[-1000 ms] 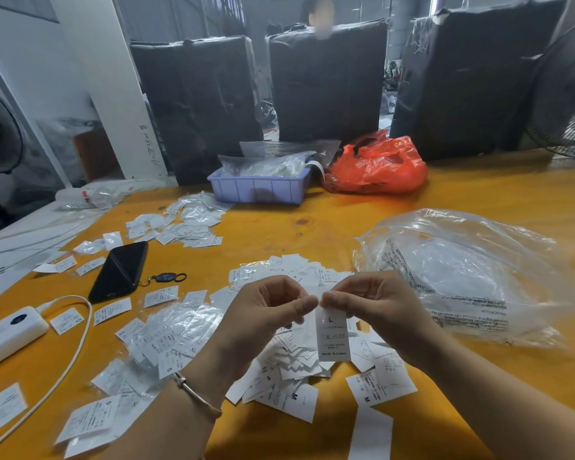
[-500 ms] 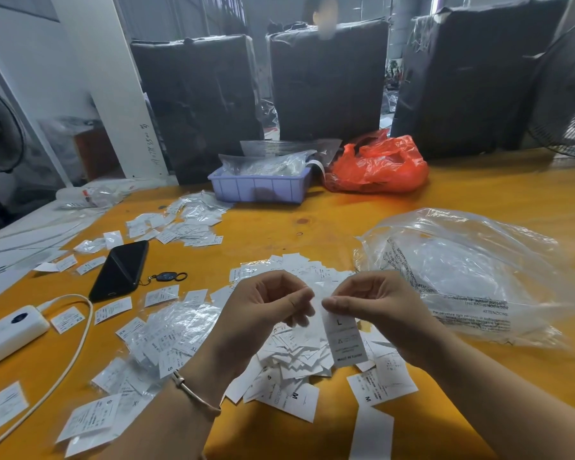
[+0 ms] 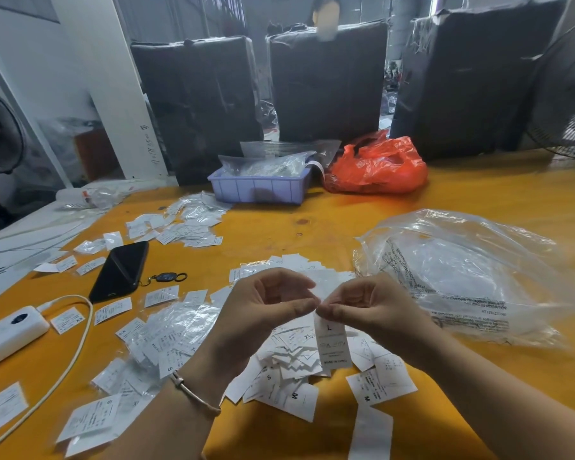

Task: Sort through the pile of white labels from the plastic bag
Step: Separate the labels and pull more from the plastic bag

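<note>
Both hands meet above the pile of labels on the yellow table. The right hand pinches the top of one hanging label marked L; the left hand, fingers curled, touches thumb to the same edge. The plastic bag lies just right.

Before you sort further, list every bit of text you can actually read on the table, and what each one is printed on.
"L": label pinched by the right hand, the left hand touching its top; smaller lines blurred.
"XL": label in the central pile.
"S": pile label.
"M": front pile label.
"M": label to the right.
"ATTENZIONE": clear plastic bag; its other print is too small.
</note>
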{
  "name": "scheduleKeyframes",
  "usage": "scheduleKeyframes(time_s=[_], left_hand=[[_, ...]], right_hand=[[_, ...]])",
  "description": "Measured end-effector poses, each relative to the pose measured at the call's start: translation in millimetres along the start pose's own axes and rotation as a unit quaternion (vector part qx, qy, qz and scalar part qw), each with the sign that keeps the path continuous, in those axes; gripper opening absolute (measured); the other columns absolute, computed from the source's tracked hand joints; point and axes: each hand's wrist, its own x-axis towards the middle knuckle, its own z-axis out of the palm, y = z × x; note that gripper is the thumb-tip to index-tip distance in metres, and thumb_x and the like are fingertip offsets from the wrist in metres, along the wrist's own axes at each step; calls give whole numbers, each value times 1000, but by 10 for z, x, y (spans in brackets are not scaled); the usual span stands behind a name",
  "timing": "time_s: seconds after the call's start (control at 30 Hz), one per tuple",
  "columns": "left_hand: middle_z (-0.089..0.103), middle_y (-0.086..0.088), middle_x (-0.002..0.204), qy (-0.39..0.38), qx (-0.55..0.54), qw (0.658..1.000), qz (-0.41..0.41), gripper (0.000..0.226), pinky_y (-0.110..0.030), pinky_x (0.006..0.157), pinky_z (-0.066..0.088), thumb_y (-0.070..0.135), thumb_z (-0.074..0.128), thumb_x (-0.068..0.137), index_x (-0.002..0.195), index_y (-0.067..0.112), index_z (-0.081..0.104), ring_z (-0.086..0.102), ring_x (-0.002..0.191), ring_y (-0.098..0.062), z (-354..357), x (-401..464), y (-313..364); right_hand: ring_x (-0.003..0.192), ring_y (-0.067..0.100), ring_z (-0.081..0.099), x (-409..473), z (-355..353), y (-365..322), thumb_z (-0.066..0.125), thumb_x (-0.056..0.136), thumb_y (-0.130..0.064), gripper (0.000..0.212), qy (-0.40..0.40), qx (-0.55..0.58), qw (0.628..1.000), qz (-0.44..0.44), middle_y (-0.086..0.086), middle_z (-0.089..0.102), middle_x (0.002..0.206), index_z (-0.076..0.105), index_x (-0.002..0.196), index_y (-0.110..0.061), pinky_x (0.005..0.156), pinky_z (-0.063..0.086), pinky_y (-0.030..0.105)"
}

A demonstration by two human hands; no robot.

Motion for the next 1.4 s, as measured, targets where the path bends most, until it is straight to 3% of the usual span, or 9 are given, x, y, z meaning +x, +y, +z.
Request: scheduleKeyframes(time_s=[0.1, 0.23, 0.3, 0.43, 0.73, 0.83, 0.93, 1.1, 1.4], left_hand=[[73, -5, 78, -18, 22, 1000, -10, 7, -17, 67, 51, 5, 78, 78, 81, 9, 73, 68, 76, -10, -12, 7, -26], [72, -8, 76, -71, 70, 994, -49, 8, -22, 69, 54, 1, 77, 78, 81, 3, 71, 67, 74, -13, -11, 18, -56], [70, -2, 71, -80, 81, 992, -52, 9, -21, 67, 53, 2, 78, 78, 77, 5, 70, 66, 70, -11, 15, 14, -68], [65, 0, 68, -51, 79, 995, -14, 13, -22, 66, 52, 20, 82, 76, 71, 15, 71, 62, 69, -12, 42, 9, -69], [71, -7, 73, -65, 42, 997, 0, 19, -22, 60, 51, 23, 79, 77, 81, 7, 71, 66, 65, -16, 33, -4, -40], [75, -7, 79, -45, 46, 998, 11, 16, -22, 57, 52, 25, 70, 85, 85, 10, 75, 72, 68, -21, 39, -8, -26], [76, -6, 79, -20, 63, 997, 24, 11, -23, 58, 54, 19, 71, 85, 86, 9, 75, 74, 71, -23, 46, -9, -44], [76, -5, 73, -1, 97, 994, 54, 12, -21, 58, 54, 25, 75, 76, 81, 14, 75, 74, 66, -20, 65, -28, -52], [75, 0, 73, -34, 125, 989, 69, 13, -19, 61, 54, 28, 76, 76, 82, 16, 76, 73, 65, -16, 70, -25, -96]], right_hand=[[67, 11, 66, 3, -1, -3, 70, 75, -29, 19, 21, 14, 999, -22, 4, 73, 72, 75, 76, -11, 61, 48, 19], [61, 6, 62, 2, -16, 20, 71, 83, -12, 9, 20, -56, 997, -46, 0, 71, 67, 75, 76, -7, 56, 45, 17], [64, 8, 65, -5, 4, 11, 72, 83, -27, 16, 16, -112, 991, -65, -3, 71, 70, 76, 78, -12, 57, 50, 24], [65, 3, 65, -17, 9, -29, 68, 69, -54, 40, 38, -123, 989, -75, -9, 71, 71, 75, 85, -18, 57, 50, 17], [66, 19, 66, -4, 3, 13, 75, 80, -19, 3, 78, -105, 985, -111, 1, 72, 71, 75, 78, -17, 61, 53, 41], [65, 22, 65, -10, -22, 5, 74, 75, -29, 10, 98, -72, 986, -114, 2, 71, 69, 74, 75, -20, 61, 53, 39], [67, 19, 66, -12, -49, 13, 77, 76, -19, 5, 145, -67, 980, -118, 0, 72, 72, 75, 80, -17, 62, 54, 33], [80, 15, 68, -19, -151, -66, 73, 77, 5, 36, 280, 0, 948, -149, 2, 72, 90, 70, 103, -19, 75, 55, 24], [86, 13, 70, -94, -44, -205, 75, 76, 1, 48, 264, -22, 942, -206, 4, 70, 92, 61, 118, -16, 72, 57, 24]])
